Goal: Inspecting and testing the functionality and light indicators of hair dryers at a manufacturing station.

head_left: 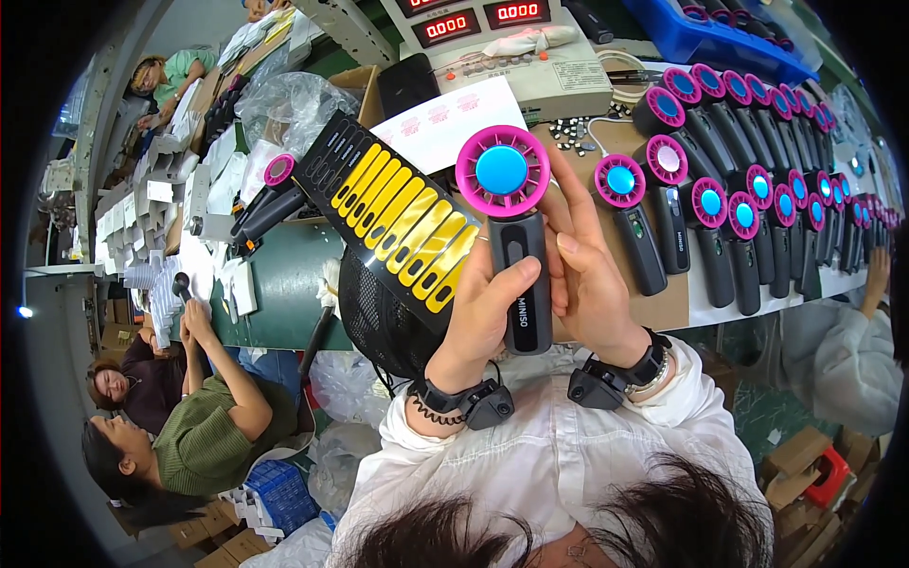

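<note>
A handheld fan (502, 172) with a pink ring head, a shiny blue centre and a dark handle stands upright in front of my chest. My left hand (478, 317) is closed round its handle, the thumb lying across the front. Beside the handle on the right is my right hand (598, 284), fingers stretched and pointing up; some of its fingers pass behind the fan, and whether they touch it I cannot tell. Just left of the fan lies a black sheet of yellow strip stickers (402, 222). Close to my right hand, another pink-headed fan (622, 185) rests on the table with a white cable at its head.
Rows of similar fans (743, 218) cover the right side of the table. A power supply (530, 76) with red digits stands at the back, next to a blue bin (720, 38). White paper (454, 118) and a black phone (407, 85) lie before it. Co-workers (213, 426) sit at left.
</note>
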A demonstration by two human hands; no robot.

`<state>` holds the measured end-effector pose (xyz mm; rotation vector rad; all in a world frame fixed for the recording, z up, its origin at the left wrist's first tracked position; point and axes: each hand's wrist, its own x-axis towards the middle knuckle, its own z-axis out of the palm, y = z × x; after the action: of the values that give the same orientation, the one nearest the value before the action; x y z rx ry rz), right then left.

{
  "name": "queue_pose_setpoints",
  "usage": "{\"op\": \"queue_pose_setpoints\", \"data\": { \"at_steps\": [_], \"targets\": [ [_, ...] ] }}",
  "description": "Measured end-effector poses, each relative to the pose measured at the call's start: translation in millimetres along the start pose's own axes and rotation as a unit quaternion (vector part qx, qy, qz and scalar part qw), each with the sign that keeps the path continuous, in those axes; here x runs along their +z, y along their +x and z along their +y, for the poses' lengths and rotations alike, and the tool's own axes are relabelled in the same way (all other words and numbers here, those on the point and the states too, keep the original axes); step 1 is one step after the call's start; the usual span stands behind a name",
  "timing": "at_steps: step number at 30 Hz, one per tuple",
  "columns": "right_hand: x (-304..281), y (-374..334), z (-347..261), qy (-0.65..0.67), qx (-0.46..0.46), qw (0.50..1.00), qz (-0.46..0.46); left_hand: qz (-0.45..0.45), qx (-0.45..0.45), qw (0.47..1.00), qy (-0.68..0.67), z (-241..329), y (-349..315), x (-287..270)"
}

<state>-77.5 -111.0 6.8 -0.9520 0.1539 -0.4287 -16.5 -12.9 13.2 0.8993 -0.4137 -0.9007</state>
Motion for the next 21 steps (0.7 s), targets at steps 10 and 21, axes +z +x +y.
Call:
{"op": "queue_pose_setpoints", "data": {
  "at_steps": [10,21],
  "targets": [
    [-2,2,8,-0.001,-0.045,0.999,-0.016,-0.007,-0.007,1.000,-0.001,3,-3,1],
    [0,-1,2,-0.007,-0.010,1.000,-0.006,-0.041,-0.004,0.999,0.002,2,-1,-5]
  ]
}}
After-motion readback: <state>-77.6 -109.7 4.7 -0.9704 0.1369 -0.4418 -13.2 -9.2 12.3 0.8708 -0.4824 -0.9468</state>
